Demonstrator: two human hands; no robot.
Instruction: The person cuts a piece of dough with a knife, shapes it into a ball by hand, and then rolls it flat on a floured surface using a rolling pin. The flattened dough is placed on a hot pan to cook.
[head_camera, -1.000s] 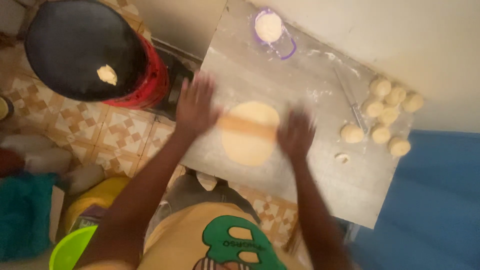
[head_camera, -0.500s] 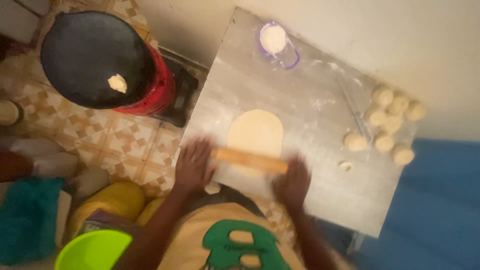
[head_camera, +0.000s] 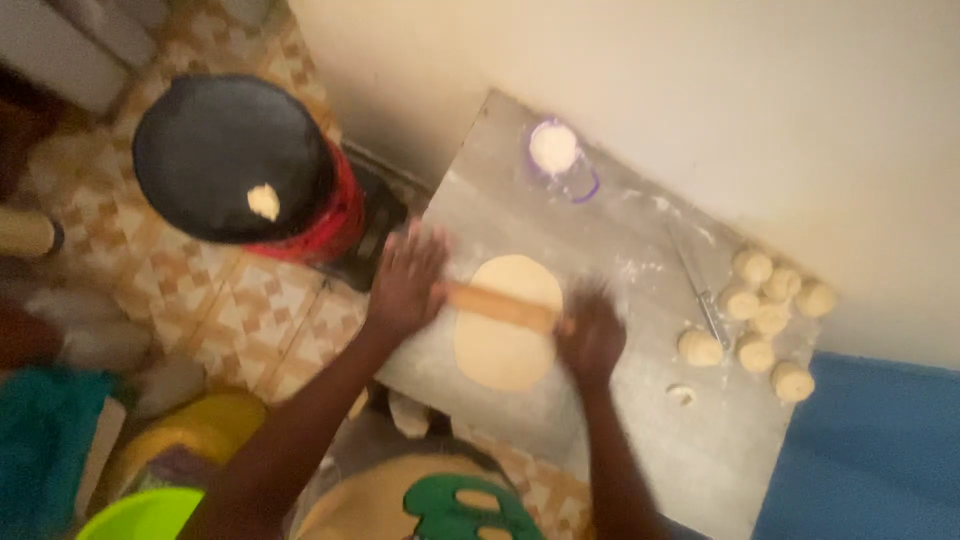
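while both palms pressed down on the rolling pin (head_camera: 503, 306), the scene read as follows:
left hand (head_camera: 405, 285): fingers spread flat and nearly straight over the pin's left end, pressing rather than gripping.
right hand (head_camera: 592, 338): blurred; it lay on the pin's right end, fingers seemingly loose, but how far they curled could not be told.
rolling pin: wooden, lying across the dough between the two hands, tilted down toward the right fingers.
dough round (head_camera: 506, 322): pale, flattened, under the pin, on the floured grey board (head_camera: 640, 420).
beyond the fingertips: a clear cup of flour (head_camera: 556, 152) near the wall.
right of the right fingers: a thin metal utensil (head_camera: 700, 295), then a cluster of dough balls (head_camera: 762, 310), and one small scrap (head_camera: 681, 394) nearer.
left of the left fingers: a black pan (head_camera: 225, 150) on a red stove (head_camera: 335, 215), holding a bit of dough (head_camera: 263, 202), off the board over tiled floor (head_camera: 240, 310).
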